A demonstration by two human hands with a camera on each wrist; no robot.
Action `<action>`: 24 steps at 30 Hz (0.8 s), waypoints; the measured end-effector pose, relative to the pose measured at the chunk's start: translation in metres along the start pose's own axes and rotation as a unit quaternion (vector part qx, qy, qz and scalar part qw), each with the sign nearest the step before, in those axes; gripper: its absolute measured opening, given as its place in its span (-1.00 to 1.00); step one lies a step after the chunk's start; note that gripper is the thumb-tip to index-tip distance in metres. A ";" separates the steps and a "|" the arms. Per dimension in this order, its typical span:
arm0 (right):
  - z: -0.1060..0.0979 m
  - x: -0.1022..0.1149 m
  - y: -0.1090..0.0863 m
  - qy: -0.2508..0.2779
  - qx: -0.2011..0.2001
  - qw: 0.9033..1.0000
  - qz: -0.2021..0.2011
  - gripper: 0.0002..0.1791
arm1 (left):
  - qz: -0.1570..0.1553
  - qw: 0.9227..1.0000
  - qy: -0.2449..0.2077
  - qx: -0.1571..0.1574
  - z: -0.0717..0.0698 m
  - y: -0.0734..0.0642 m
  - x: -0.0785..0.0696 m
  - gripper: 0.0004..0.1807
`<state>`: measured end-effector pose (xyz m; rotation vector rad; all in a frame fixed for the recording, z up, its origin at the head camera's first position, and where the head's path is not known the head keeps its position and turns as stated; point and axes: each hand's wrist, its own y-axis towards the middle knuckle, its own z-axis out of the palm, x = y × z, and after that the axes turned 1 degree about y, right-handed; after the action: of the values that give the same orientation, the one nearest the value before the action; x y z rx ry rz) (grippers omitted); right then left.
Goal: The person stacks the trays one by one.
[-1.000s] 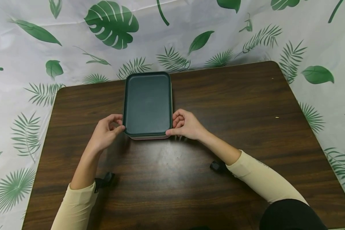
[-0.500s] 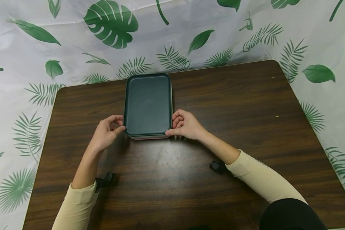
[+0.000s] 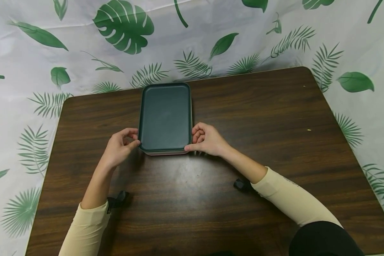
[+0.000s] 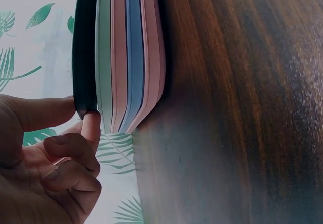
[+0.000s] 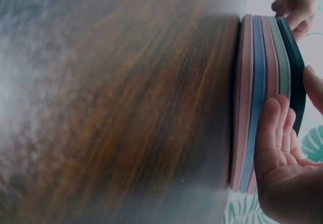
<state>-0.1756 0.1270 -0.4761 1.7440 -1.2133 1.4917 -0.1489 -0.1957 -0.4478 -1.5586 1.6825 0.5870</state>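
Observation:
A dark green rectangular tray [image 3: 165, 117] tops a stack at the back of the table. Below it, the left wrist view shows the edges of a light green tray [image 4: 104, 52], a pink tray [image 4: 119, 57], a blue tray [image 4: 135, 52] and another pink tray [image 4: 153, 57] at the bottom. My left hand [image 3: 117, 146] pinches the dark tray's near left corner between thumb and finger. At the near right corner, my right hand [image 3: 209, 139] has its thumb on the dark tray's rim, its curled fingers against the stack's side.
The brown wood-grain table [image 3: 259, 117] extends around the stack, widest to the right. Behind it hangs a white leaf-print sheet [image 3: 192, 39]. Black wrist devices [image 3: 118, 201] sit near both cuffs.
The dark tray's far edge has come slightly down and to the right in the head view. Both hands keep nearly the same places at its near corners.

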 end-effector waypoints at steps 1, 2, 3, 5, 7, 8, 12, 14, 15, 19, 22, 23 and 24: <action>0.000 0.000 0.000 -0.004 -0.001 1.000 0.000 -0.46 | 0.000 1.000 0.002 0.000 0.000 0.000 0.000 -0.60; 0.000 0.000 0.000 -0.008 -0.002 1.000 -0.001 -0.46 | -0.001 1.000 0.003 0.000 0.000 0.000 0.000 -0.60; 0.000 0.000 0.000 -0.011 -0.003 1.000 -0.001 -0.46 | -0.002 1.000 0.005 0.000 0.000 0.000 0.000 -0.60; 0.001 -0.001 0.000 -0.019 -0.004 1.000 -0.003 -0.46 | -0.003 1.000 0.011 0.000 0.000 0.000 -0.001 -0.60; 0.001 -0.001 0.000 -0.023 -0.006 1.000 -0.004 -0.46 | -0.003 1.000 0.018 0.000 0.000 0.000 -0.001 -0.60; 0.000 -0.001 0.000 -0.026 -0.006 1.000 -0.004 -0.46 | -0.004 1.000 0.021 -0.001 0.001 0.000 -0.001 -0.60; 0.000 0.000 -0.001 -0.034 -0.010 0.999 -0.002 -0.46 | 0.001 0.999 0.034 -0.004 0.001 0.000 -0.001 -0.60; 0.000 0.001 -0.001 -0.037 -0.012 0.999 0.000 -0.46 | 0.003 0.999 0.040 -0.007 0.001 -0.001 -0.001 -0.60; 0.000 0.002 -0.002 -0.038 -0.013 0.999 0.001 -0.46 | 0.004 0.999 0.043 -0.008 0.002 -0.001 -0.001 -0.60; -0.001 0.003 -0.003 -0.040 -0.017 0.999 0.007 -0.45 | 0.006 0.998 0.062 -0.012 0.002 -0.001 -0.002 -0.60; -0.001 0.003 -0.004 -0.037 -0.022 0.999 0.013 -0.45 | 0.009 0.997 0.077 -0.017 0.003 -0.001 -0.003 -0.60; -0.001 0.003 -0.004 -0.034 -0.024 0.999 0.015 -0.45 | 0.011 0.996 0.083 -0.020 0.003 -0.001 -0.003 -0.60; 0.000 0.003 -0.004 -0.031 -0.025 0.999 0.018 -0.45 | 0.012 0.996 0.088 -0.022 0.004 -0.001 -0.004 -0.61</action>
<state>-0.1721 0.1285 -0.4728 1.7555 -1.3076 1.4260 -0.1472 -0.1905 -0.4467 -1.6638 1.8327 0.5141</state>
